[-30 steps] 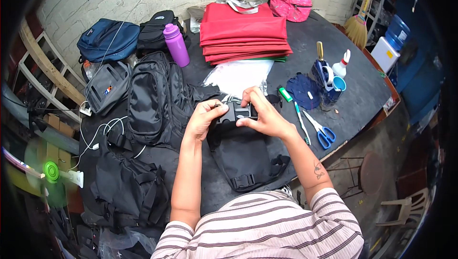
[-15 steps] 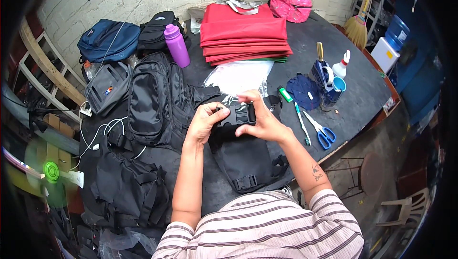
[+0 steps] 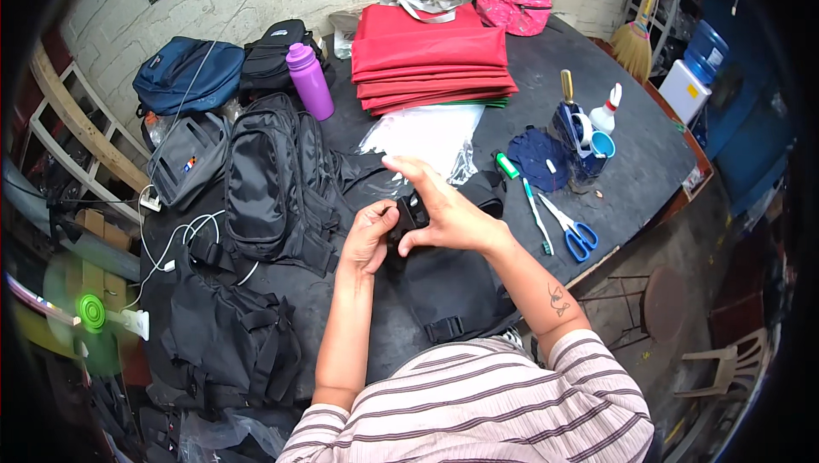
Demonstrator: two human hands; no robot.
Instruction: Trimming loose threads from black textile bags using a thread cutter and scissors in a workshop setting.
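Note:
Both my hands are over a black bag (image 3: 452,284) lying on the table in front of me. A black plastic buckle (image 3: 406,219), turned partly edge-on, is pinched by my left hand (image 3: 368,237), whose thumb is bent against it. My right hand (image 3: 450,215) is spread above the buckle, its index finger stretched out and its thumb low by the buckle's near end. The right palm hides part of the buckle and strap. A second black buckle (image 3: 444,329) shows at the bag's near edge.
Black backpacks (image 3: 266,181) lie to the left, near a purple bottle (image 3: 310,83). Folded red fabric (image 3: 431,58) is stacked at the back. At right are blue-handled scissors (image 3: 580,239), a toothbrush (image 3: 537,215), a green marker (image 3: 505,164) and a spray bottle (image 3: 604,113).
The buckle has turned from facing up to nearly edge-on. My right hand has shifted left over it, with its index finger stretching further. My left hand keeps its grip.

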